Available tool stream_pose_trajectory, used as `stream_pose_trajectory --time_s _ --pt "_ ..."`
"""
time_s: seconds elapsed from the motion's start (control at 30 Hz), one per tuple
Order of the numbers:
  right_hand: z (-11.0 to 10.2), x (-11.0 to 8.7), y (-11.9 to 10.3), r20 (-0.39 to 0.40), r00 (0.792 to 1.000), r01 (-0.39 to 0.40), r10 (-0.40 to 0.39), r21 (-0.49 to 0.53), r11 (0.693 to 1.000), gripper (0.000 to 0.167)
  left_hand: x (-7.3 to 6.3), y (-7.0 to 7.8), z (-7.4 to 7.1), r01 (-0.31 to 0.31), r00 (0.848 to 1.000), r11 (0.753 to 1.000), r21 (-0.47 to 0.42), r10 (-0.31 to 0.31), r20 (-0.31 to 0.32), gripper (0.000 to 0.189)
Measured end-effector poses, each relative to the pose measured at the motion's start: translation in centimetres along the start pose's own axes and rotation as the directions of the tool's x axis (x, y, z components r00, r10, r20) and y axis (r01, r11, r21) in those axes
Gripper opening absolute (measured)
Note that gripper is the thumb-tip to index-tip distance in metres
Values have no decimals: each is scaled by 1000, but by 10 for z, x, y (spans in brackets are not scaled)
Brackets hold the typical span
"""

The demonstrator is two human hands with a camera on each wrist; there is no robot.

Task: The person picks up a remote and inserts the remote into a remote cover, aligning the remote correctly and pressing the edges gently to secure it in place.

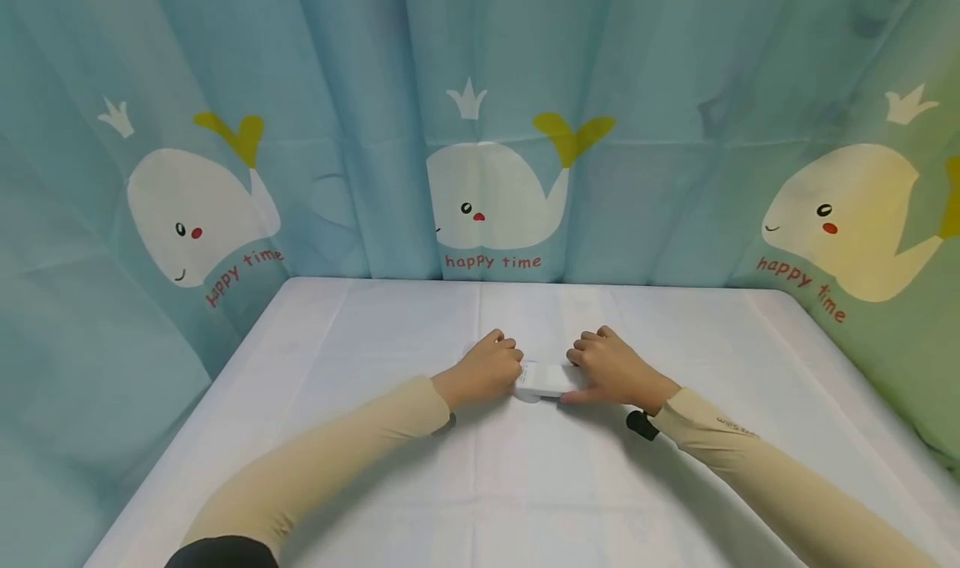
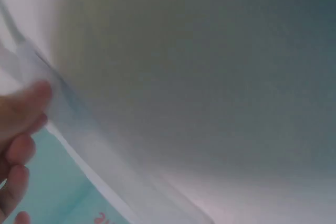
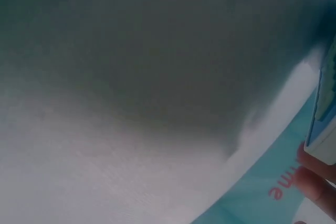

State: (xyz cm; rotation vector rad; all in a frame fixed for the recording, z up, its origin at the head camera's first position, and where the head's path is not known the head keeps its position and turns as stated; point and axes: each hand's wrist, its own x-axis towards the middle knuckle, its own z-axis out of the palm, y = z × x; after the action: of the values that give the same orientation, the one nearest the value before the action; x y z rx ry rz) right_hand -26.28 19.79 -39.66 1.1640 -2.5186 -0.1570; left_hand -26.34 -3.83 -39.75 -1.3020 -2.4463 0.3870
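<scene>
You have a small white case [image 1: 551,380] between your two hands, just right of the middle of the frame in the head view, over the worktop [image 1: 540,485]. Your right hand [image 1: 611,368] grips its right end, thumb along the near side and the other fingers bent beyond it; in the right wrist view, fingertips [image 3: 314,186] sit under a corner at the lower right. Your left hand [image 1: 487,369] is curled closed at the other end and seems to pinch it between thumb and finger — blur in the left wrist view hides the exact contact.

The step in hand looks like two-handed handling: your right hand steadies while your left works at the end. The next move, I judge, calls for a firm right grip and a small, careful action from the left fingers.

The case's long axis runs nearly level across the head view, left to right. Its printed end points left, toward your left hand, with a rounded pale piece [image 1: 528,397] at the near corner there. A blue part [image 3: 322,125] shows on its other face in the right wrist view — whether the case touches the worktop, you cannot tell from here.
</scene>
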Motion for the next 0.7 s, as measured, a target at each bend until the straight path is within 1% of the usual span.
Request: stream_pose_trajectory --time_s 0.07,0.13,0.2,0.27,0.4,0.47,0.53,0.6,0.63,0.7 --pt "1 0 -1 1 1000 -6 6 5 1000 53 -1 2 0 -10 999 1000 12 11 -37 12" --pt "2 0 -1 16 1000 -26 26 14 1000 53 -2 3 0 -19 998 1000 -1 19 -64 10" --pt "1 1 -3 28 998 -54 53 33 998 52 -3 2 1 -15 996 999 -31 12 -85 6" --pt "0 2 -7 40 995 -90 88 60 994 53 -5 1 2 -2 995 997 -80 -6 -101 3" --pt "-1 5 -17 58 984 -174 169 111 978 54 -6 -2 6 8 989 988 -156 -31 -147 15" --pt "-1 7 -22 64 977 -210 204 122 970 55 -7 -4 7 -3 983 985 -171 -28 -179 18" --pt "-1 9 -27 69 970 -240 232 132 962 55 -7 -5 8 -10 980 984 -176 -25 -195 19" --pt "-2 11 -29 67 967 -253 246 133 958 53 -8 -7 8 -19 981 981 -192 -19 -191 18" --pt "-2 12 -30 66 966 -258 251 136 957 51 -8 -8 7 -23 984 979 -203 -14 -179 16" --pt "-1 13 -30 60 967 -254 248 126 959 50 -8 -12 7 -19 993 970 -241 -10 -116 13"
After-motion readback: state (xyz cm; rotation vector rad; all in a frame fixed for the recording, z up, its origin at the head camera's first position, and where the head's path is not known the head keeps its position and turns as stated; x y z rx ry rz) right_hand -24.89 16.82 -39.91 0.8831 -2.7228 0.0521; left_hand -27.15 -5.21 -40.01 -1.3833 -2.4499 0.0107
